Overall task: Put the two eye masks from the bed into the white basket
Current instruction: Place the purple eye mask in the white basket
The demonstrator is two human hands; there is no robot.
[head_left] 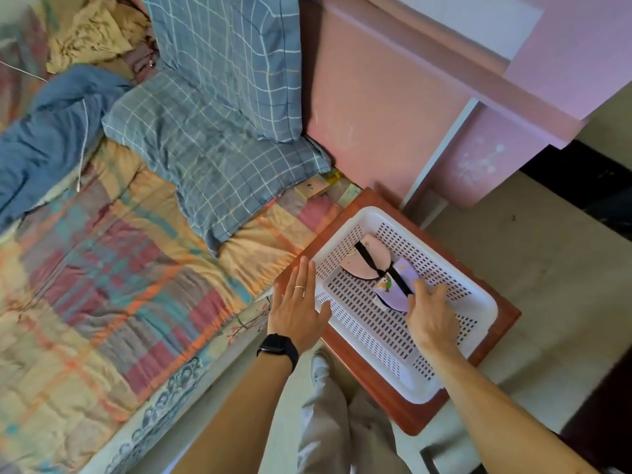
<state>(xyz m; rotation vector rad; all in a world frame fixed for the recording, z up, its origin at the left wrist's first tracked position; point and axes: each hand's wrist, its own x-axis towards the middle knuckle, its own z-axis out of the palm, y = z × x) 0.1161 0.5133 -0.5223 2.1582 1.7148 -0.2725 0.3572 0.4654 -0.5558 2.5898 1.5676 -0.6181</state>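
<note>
My right hand [431,318] is reaching into the basket [477,295], its fingers resting on the near end of the purple mask [398,285]; I cannot tell whether they are pinching it or only lying on it. My left hand [298,304] is hovering flat and released, fingers spread, just left of the basket's rim, above the edge of the table [410,420]. A ring is showing on one finger and a black watch [278,347] is sitting on that wrist. Just beyond my right fingertips, the pink mask [367,260] is lying on the basket floor, touching the purple one, with a black strap [374,263] crossing both. The basket is sitting on the red table. Left of my left hand, the bed [102,285] is stretching away under a patchwork quilt, with two checked pillows [212,138] farther off against the pink headboard [376,107].
</note>
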